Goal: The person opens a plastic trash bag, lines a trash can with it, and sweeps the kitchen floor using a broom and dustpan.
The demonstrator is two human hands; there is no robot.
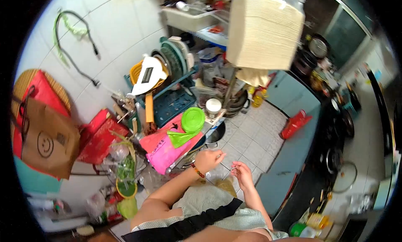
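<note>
My left hand [209,160], with a beaded bracelet [197,170] on the wrist, is in front of my body with its fingers curled together. To its right, my right hand [242,175] is raised with its fingers bent inward. The two hands are a short way apart. If either holds anything, it is too small or see-through to make out. Beyond my left hand lie a pink plastic bag [164,157] and a bundled bright green bag [192,121] on a rack. A metal pot [216,136] is just past my fingers, low down.
A dish rack [167,110] with plates and a white-lidded jar [213,106] stand ahead. A tall beige stack [266,30] hangs at upper middle. A brown paper bag [48,137] is at left. A red object [295,124] rests against blue cabinets [289,93] at right.
</note>
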